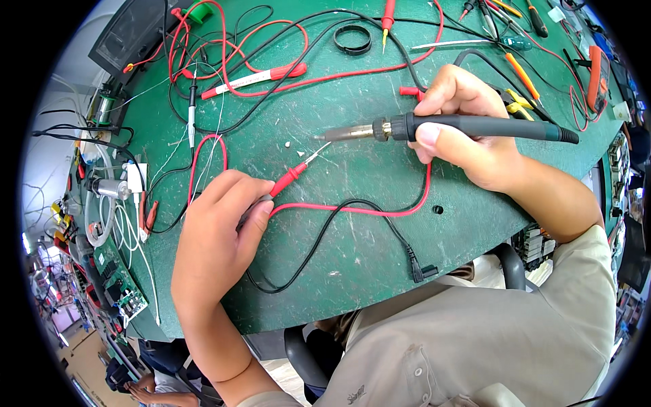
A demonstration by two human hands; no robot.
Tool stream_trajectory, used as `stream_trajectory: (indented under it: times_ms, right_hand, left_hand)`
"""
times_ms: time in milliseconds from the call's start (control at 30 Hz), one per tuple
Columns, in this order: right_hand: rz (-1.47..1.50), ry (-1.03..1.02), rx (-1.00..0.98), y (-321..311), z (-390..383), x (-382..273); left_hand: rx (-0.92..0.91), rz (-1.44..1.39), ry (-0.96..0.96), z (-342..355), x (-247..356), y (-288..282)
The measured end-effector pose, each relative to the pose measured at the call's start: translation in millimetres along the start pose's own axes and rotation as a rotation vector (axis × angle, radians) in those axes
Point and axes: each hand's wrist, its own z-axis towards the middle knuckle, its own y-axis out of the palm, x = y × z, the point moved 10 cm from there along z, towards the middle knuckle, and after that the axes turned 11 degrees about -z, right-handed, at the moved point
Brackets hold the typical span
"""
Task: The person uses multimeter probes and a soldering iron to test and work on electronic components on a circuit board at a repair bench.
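Observation:
A soldering iron with a dark handle lies in my right hand, its fingers closed round the handle. Its discoloured metal barrel points left. My left hand pinches a red test probe whose thin metal tip slants up and right. The probe tip meets the iron near its pointed end in the picture; I cannot tell whether they touch. A red lead curves from near my left hand toward my right hand. Small pale bits lie on the green mat beside the probe tip.
A black cable with a plug rests near the front edge. Farther back are a red-and-white marker pen, a black ring, tangled leads and another probe. An orange meter stands right; a circuit board sits left.

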Motion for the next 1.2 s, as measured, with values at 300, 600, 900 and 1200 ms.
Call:
stream_trajectory:
  times_ms: [300,600,900,1200]
  right_hand:
    - [-0.018,-0.048,0.089,-12.4,0.7,-5.9]
    - [-0.034,-0.091,0.121,-16.8,1.6,-11.7]
    - [0.012,-0.051,0.093,-14.2,-1.2,-7.6]
    - [0.002,-0.068,0.062,-11.1,-2.1,-8.7]
  left_hand:
    - [-0.014,-0.018,-0.015,1.2,1.2,0.6]
    - [0.027,-0.006,0.021,-0.9,4.9,-3.4]
    - [0.01,-0.003,0.062,-1.8,4.7,-1.2]
    - [0.025,0.075,0.088,-1.8,10.8,-0.9]
